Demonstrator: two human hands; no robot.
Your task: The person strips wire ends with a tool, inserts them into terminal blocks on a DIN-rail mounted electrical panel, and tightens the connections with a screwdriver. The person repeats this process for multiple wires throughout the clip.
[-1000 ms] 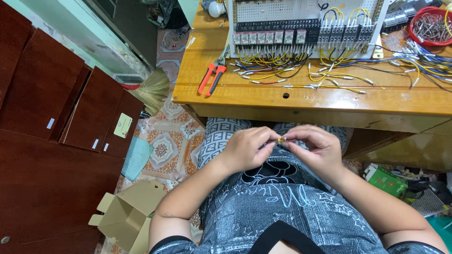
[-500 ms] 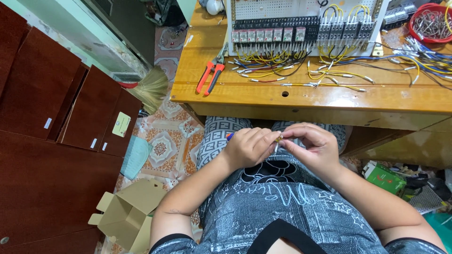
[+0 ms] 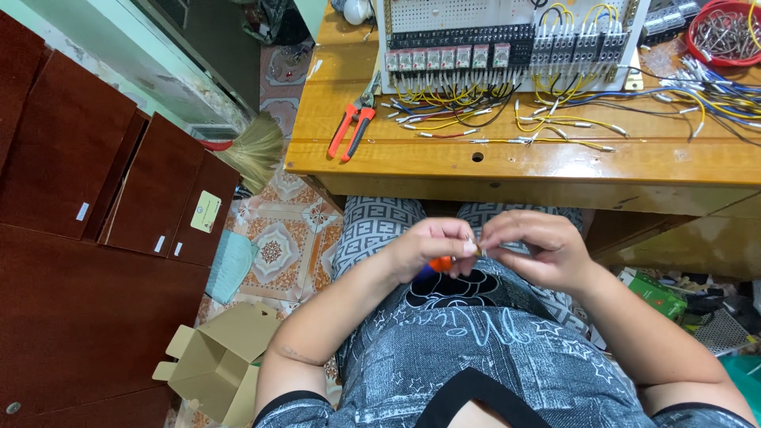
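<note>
Drifting slightly lower since earlier, fingertips meeting mid-frame | left hand (image 3: 428,247) gripping orange-handled tool (image 3: 441,263) | right hand (image 3: 533,250) pinching small metal piece (image 3: 474,245) | likely fitting piece; needing steady alignment | wooden tabletop (image 3: 515,158) above.

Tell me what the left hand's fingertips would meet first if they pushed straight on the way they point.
Probably the right hand: the left hand points its fingertips at it, nearly touching over the lap; depth is unclear.

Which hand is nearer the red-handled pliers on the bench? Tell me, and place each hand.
Left. The left hand is in the lap, almost directly below the red-handled pliers, slightly to their right. The right hand sits farther right, so it is farther off.
</note>
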